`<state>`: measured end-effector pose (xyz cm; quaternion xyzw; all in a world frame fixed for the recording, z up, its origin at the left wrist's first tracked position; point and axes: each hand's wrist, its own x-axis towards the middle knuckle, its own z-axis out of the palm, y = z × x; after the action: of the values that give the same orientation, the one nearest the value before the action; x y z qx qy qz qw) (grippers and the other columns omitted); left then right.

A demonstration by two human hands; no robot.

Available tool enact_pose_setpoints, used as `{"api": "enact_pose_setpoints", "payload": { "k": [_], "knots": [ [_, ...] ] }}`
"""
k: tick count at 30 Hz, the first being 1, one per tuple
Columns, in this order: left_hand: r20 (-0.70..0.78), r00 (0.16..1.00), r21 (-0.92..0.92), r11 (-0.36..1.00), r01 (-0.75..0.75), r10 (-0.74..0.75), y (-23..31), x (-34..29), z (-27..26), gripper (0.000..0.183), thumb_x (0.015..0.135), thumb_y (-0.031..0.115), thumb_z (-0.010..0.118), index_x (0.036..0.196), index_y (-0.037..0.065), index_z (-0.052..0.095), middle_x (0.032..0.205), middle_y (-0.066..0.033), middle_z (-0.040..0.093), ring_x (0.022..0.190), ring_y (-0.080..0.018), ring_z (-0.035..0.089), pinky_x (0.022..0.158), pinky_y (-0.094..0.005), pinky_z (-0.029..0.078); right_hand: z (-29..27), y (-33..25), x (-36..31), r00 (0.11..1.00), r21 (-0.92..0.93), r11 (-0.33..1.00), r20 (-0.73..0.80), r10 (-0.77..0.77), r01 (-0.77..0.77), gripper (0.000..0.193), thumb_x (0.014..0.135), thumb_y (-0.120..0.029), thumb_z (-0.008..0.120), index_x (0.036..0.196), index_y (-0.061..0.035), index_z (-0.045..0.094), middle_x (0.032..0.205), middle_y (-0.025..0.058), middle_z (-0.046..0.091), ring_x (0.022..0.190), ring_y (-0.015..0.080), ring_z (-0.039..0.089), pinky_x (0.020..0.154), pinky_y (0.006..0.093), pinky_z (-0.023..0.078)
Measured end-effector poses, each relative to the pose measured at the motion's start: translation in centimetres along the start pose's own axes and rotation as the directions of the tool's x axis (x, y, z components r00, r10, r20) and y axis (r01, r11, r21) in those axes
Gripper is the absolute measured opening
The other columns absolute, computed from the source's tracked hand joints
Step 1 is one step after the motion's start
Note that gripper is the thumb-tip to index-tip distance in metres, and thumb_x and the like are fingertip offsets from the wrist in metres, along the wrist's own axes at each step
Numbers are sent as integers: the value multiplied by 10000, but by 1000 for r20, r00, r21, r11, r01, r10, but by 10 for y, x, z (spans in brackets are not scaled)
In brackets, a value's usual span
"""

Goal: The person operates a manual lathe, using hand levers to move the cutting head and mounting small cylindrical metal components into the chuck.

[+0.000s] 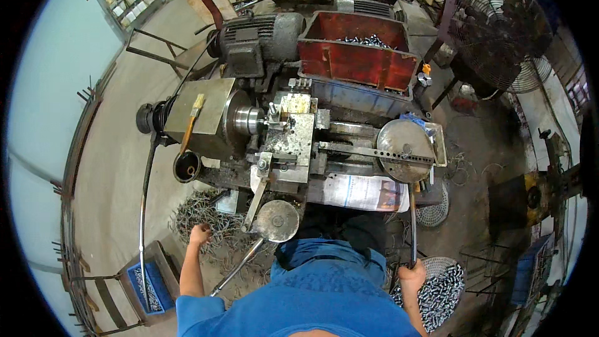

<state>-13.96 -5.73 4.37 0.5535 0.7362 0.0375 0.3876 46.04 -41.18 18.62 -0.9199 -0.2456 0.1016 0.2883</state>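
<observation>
My right hand (412, 276) is wrapped round the lower end of a long metal lever (413, 228), which runs up to a round disc (399, 138) on the right of a small lathe (288, 140). On the left, my left hand (200, 234) is held out with its fingers curled, above a heap of metal shavings (218, 221); what they hold, if anything, is hidden. A second disc (278, 220) with a slanting lever (240, 264) lies between my arms, apart from my left hand. The lathe's chuck (248, 121) faces the tool block.
Behind the lathe stand a grey motor (253, 40) and a red bin (368, 62) of small metal parts. A brush (191, 126) leans from a cup (186, 167). A basket of parts (444, 293) sits lower right, a blue tray (135, 281) lower left, a large fan (499, 31) upper right.
</observation>
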Motion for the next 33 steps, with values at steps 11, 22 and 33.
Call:
{"api": "enact_pose_setpoints", "payload": {
  "k": [11, 22, 33],
  "knots": [
    [-118, 972, 70, 978, -195, 202, 53, 6, -20, 233, 784, 180, 585, 825, -47, 616, 652, -169, 628, 535, -249, 616, 532, -366, 497, -32, 87, 88, 954, -560, 804, -72, -291, 203, 338, 608, -241, 616, 869, -34, 558, 740, 178, 583, 620, 373, 580, 566, 472, 466],
    [-412, 881, 504, 863, 10, 231, 114, 49, 55, 597, 793, 601, 518, 856, 24, 655, 811, -194, 656, 739, -364, 640, 657, -446, 504, -37, 5, 214, 851, -587, 755, -200, -485, 292, 565, 560, -173, 590, 1102, -15, 588, 1117, 149, 582, 1010, 328, 519, 933, 427, 370],
    [-49, 935, 713, 668, -214, 352, 104, 58, 31, 457, 795, 506, 562, 889, 65, 638, 845, -141, 668, 810, -325, 648, 692, -437, 512, -19, -207, 188, 557, -70, 564, -94, -825, 823, 456, 560, -166, 615, 987, -7, 627, 1023, 148, 615, 957, 346, 527, 872, 417, 398]
  ]
}}
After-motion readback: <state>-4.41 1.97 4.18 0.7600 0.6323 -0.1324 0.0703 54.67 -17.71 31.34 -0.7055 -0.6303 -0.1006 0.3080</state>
